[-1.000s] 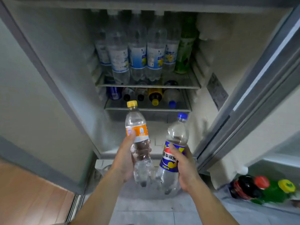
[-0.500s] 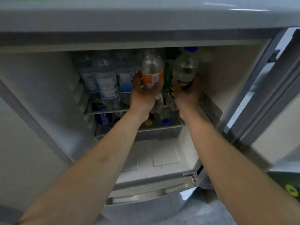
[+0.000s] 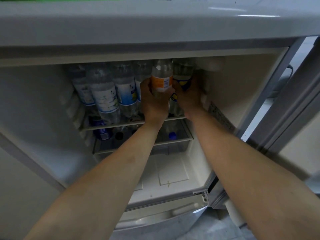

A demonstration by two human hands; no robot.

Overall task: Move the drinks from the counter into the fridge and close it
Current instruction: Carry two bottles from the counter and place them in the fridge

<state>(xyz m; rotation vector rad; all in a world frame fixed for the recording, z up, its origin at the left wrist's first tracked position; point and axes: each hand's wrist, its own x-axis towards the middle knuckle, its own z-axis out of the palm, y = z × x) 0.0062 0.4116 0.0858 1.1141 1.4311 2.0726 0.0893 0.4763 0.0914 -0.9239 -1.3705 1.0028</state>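
Both arms reach into the open fridge (image 3: 242, 94) at the upper shelf (image 3: 110, 126). My left hand (image 3: 153, 103) grips a clear bottle with an orange label (image 3: 161, 78), held upright over the shelf's right part. Beside it my right hand (image 3: 187, 99) grips a clear bottle with a blue and yellow label (image 3: 183, 75), close to the fridge's right inner wall. Both bottle tops are hidden under the fridge's top edge. Several clear bottles with white and blue labels (image 3: 105, 96) stand on the shelf to the left.
On the lower shelf (image 3: 173, 142) bottles lie on their sides, one with a blue cap (image 3: 172, 135), one with a dark cap (image 3: 119, 135). The fridge door (image 3: 294, 104) stands open at the right. The fridge floor (image 3: 173, 170) below is bare.
A second ago I held both bottles low in front of the fridge. I have since lifted them and pushed them deeper in, onto the right side of the upper shelf.
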